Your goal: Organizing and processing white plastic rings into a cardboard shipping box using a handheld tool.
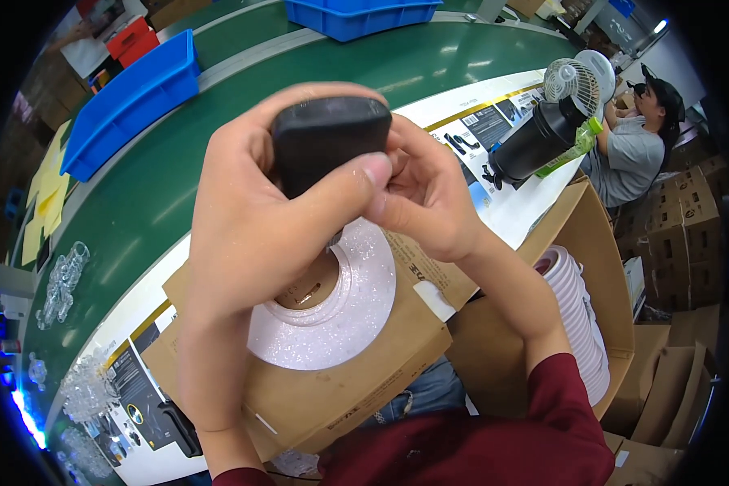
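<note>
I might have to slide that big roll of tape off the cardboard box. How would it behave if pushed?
The tape roll lies flat on the cardboard box, so it would probably slide rather than roll. Its wide, thick winding suggests some weight. Stood on edge, it would likely roll away.

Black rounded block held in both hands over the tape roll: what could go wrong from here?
1. The black rounded block is pinched only at its sides by the left hand and right hand; a slip could drop it onto the glittery white tape roll below.
2. That roll lies on a brown cardboard box resting at the bench edge over the lap; a knock might tip both off.
</note>
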Available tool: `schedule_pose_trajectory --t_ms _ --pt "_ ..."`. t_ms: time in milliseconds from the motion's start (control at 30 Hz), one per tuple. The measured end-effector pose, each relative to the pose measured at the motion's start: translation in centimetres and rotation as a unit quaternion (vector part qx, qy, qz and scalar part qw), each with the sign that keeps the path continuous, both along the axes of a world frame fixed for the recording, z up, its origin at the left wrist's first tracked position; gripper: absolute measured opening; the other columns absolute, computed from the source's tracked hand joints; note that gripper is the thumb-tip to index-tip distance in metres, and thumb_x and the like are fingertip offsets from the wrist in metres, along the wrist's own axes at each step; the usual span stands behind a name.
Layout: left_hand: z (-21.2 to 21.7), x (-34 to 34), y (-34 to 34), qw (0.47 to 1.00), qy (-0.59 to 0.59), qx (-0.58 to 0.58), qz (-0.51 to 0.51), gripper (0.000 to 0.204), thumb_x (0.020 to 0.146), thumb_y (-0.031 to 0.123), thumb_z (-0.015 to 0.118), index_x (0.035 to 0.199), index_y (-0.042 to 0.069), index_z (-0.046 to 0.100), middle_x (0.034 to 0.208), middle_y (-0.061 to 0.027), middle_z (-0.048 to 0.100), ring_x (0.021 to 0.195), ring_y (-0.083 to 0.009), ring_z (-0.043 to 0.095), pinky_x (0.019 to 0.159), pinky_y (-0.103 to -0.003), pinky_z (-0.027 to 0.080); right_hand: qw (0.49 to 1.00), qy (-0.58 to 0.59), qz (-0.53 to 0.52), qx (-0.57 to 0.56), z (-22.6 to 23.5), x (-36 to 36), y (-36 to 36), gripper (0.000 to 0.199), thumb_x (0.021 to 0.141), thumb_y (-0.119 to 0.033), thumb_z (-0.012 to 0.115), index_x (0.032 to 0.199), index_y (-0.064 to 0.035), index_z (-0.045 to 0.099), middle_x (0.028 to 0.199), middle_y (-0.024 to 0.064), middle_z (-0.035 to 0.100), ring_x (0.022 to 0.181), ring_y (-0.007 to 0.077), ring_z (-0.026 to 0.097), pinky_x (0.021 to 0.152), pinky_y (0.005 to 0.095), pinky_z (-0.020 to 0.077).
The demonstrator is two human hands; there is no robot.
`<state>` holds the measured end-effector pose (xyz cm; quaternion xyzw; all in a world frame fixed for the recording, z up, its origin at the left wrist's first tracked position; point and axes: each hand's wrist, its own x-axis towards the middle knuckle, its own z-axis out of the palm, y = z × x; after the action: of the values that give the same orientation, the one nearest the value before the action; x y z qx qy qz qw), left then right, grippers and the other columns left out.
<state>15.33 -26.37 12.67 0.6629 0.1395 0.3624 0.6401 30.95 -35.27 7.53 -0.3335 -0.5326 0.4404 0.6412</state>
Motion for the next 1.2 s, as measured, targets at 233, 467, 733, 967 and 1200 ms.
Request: schedule_pose_trajectory --t_ms 233,467,733,967,1200 --pt "-0.3 0.3 -0.7 0.991 -0.028 -0.014 -0.13 0.03 0.078 0.013 0.071 0.101 -0.003 0.061 0.084 -0.0091 0.065 0.072 -0.0135 0.062 0.069 -0.026 0.052 0.993 -0.112 0.01 0.017 0.2 0.7 -0.7 0.069 0.087 -0.001 0.069 0.146 -0.0016 0.035 0.11 0.0095 0.064 0.099 0.015 0.064 0.09 0.0315 0.0513" --pt "-0.5 0.6 -2.0 0.998 -0.043 -0.041 -0.037 0.022 0.088 0.019 0.071 0.093 0.001 0.058 0.068 -0.0031 0.056 0.063 -0.0104 0.055 0.059 -0.023 0.046 0.987 -0.144 0.008 0.067 -0.9 1.1 0.2 0.079 0.078 -0.006 0.072 0.147 0.0026 0.033 0.097 0.0082 0.066 0.092 0.0141 0.065 0.091 0.033 0.0507" --pt "-1.3 1.2 -2.0 0.996 -0.086 -0.024 -0.028 0.025 0.092 0.023 0.07 0.096 0.001 0.06 0.071 -0.0035 0.058 0.068 -0.0102 0.056 0.065 -0.024 0.046 0.984 -0.165 -0.009 0.067 -0.6 1.1 0.0 0.091 0.073 -0.007 0.078 0.15 0.0014 0.03 0.109 0.0087 0.064 0.097 0.0146 0.064 0.091 0.0333 0.0507" --pt "-1.2 1.2 -1.9 0.984 0.016 0.175 0.037 0.03 0.084 0.02 0.075 0.101 -0.002 0.065 0.092 -0.0087 0.063 0.083 -0.0162 0.061 0.073 -0.027 0.049 0.968 -0.242 -0.039 0.062 -1.0 1.9 0.5 0.072 0.065 -0.011 0.083 0.128 -0.0001 0.051 0.114 0.009 0.065 0.094 0.0153 0.064 0.084 0.0301 0.0521" --pt "-0.9 1.0 -1.9 0.886 0.132 0.4 0.193 0.036 0.07 0.026 0.085 0.082 -0.001 0.063 0.07 -0.0108 0.062 0.06 -0.0231 0.061 0.059 -0.03 0.049 0.951 -0.291 -0.064 0.083 -0.4 1.8 0.1 0.037 0.063 -0.014 0.08 0.095 -0.0015 0.065 0.08 0.0082 0.068 0.073 0.0162 0.066 0.067 0.0298 0.0519"
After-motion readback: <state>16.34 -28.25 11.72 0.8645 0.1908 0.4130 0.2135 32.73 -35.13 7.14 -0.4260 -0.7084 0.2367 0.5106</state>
